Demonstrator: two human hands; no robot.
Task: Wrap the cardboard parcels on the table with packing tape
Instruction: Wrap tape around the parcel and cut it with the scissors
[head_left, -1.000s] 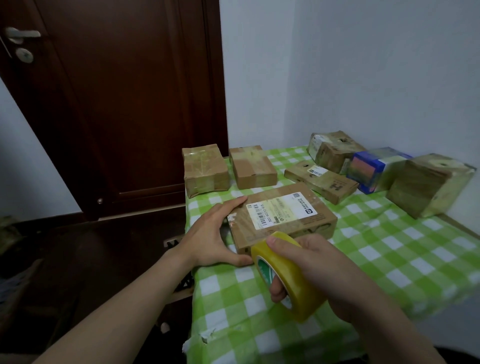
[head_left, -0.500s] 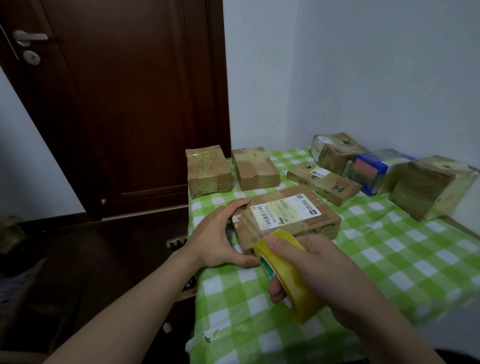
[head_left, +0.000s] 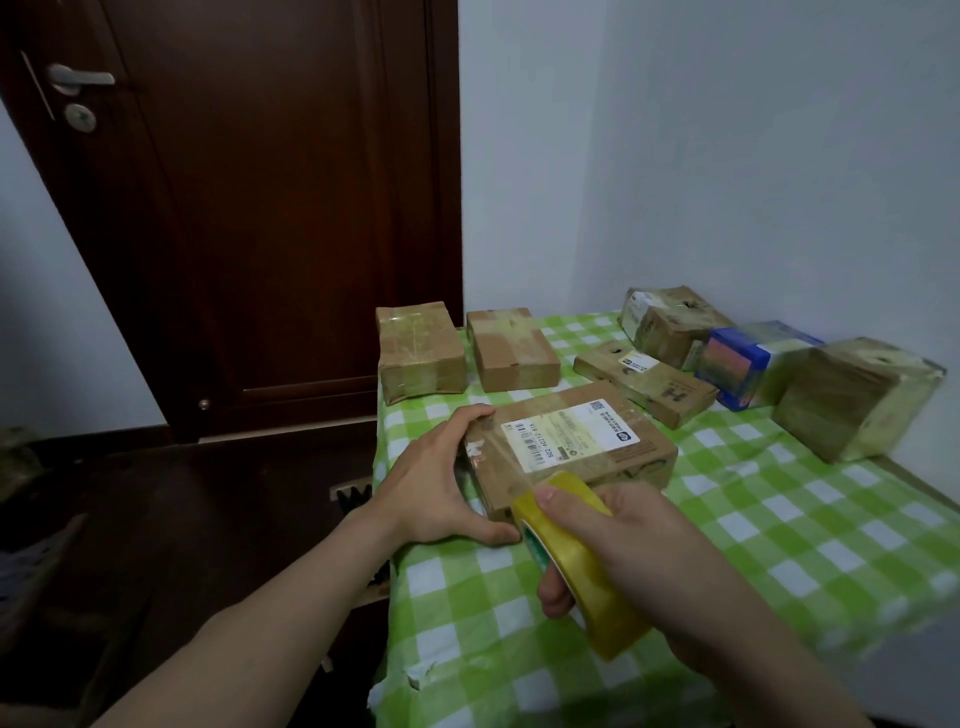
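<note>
Flat cardboard parcel (head_left: 571, 447) with white shipping label lies near the front left corner of the worktop (head_left: 779, 530), on green checked cloth. Left hand (head_left: 441, 483) cups its left end, fingers curled over the far corner, thumb along the near edge. Right hand (head_left: 639, 551) clamped round a yellow tape roll (head_left: 576, 566), roll touching the parcel's near edge, clear strip running up onto the top. Six other parcels further back, one a blue box (head_left: 748, 364). Dark door (head_left: 249, 208) behind left

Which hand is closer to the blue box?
Right. The right hand, holding the tape roll, sits nearer the blue box; the left hand is farther, across the labelled parcel.
</note>
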